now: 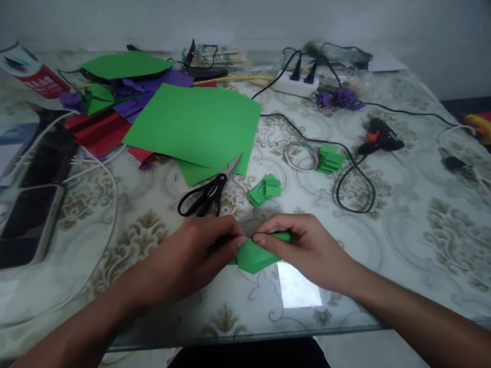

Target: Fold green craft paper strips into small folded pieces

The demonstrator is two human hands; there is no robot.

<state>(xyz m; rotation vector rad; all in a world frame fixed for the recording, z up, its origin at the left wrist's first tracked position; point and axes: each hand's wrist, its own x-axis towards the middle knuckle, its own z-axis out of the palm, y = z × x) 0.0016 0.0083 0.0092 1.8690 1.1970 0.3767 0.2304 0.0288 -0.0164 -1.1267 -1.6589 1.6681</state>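
Note:
Near the table's front edge, a piece of green paper (256,258) is pinched between both hands. My left hand (209,248) grips its upper left part, with thumb and forefinger pressed together. Opposite it, my right hand (297,243) pinches the upper right part, where the paper looks folded or rolled. The two thumbs almost meet over the paper. Just beyond my hands lies a small folded green paper piece (266,189). Black-handled scissors (209,193) rest to its left, blades pointing away over the edge of a large green sheet (199,125).
A glue gun (381,135) with a looped black cord lies right, near a tape ring (302,156) and more folded green paper (330,158). Behind stands a white power strip (295,83). Red paper (98,132), a phone (29,225) and a cup (32,71) occupy the left.

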